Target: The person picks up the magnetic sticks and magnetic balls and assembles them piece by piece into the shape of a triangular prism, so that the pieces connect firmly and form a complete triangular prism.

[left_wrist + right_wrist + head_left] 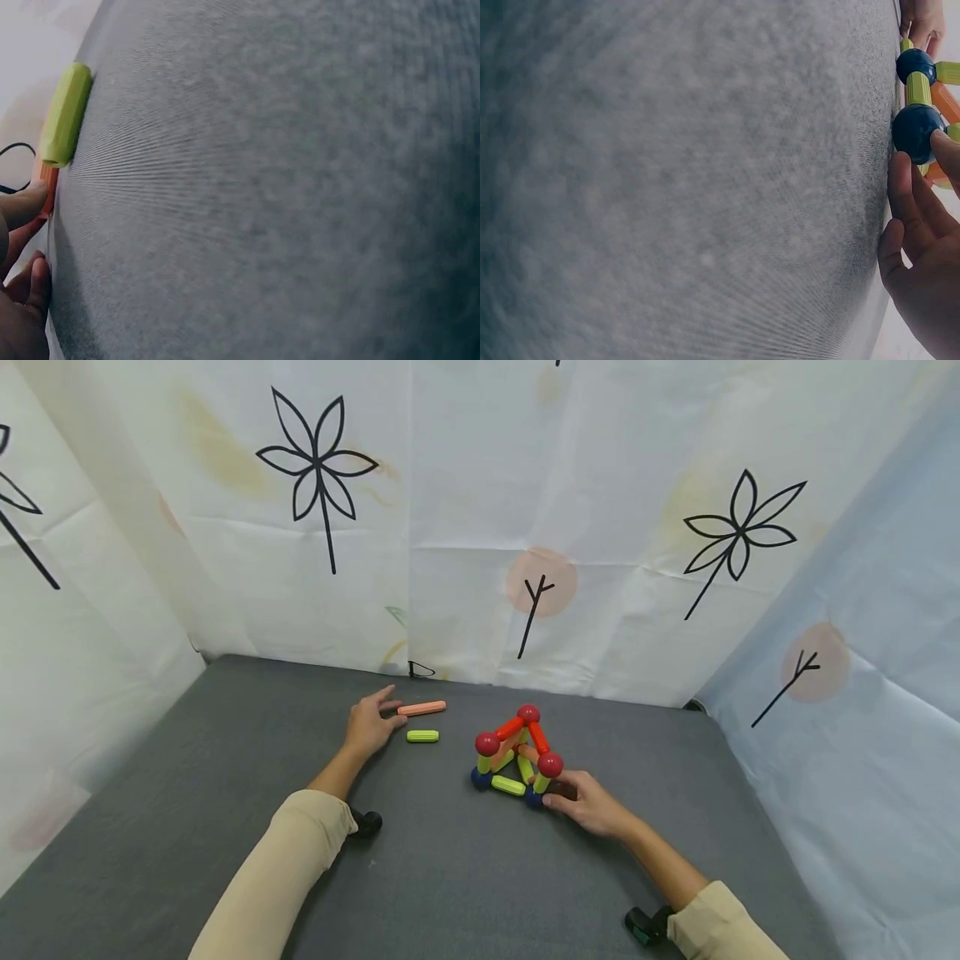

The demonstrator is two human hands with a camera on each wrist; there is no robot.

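Observation:
A small frame of magnetic sticks and balls (517, 756) stands on the grey table (450, 877), with red balls on top and blue balls at its base. My right hand (558, 797) pinches the near-right blue ball (915, 129) between thumb and fingers. My left hand (386, 714) lies palm down to the left, fingers loosely out. One fingertip (26, 204) touches the end of a loose orange stick (422, 708). A loose green stick (422, 736) lies just in front of the orange one; in the left wrist view the green stick (66, 114) is beyond my fingers.
White curtains printed with flowers close off the table at the back and on both sides. Two small black clamps (366, 822) (645, 925) sit on the mat near my forearms.

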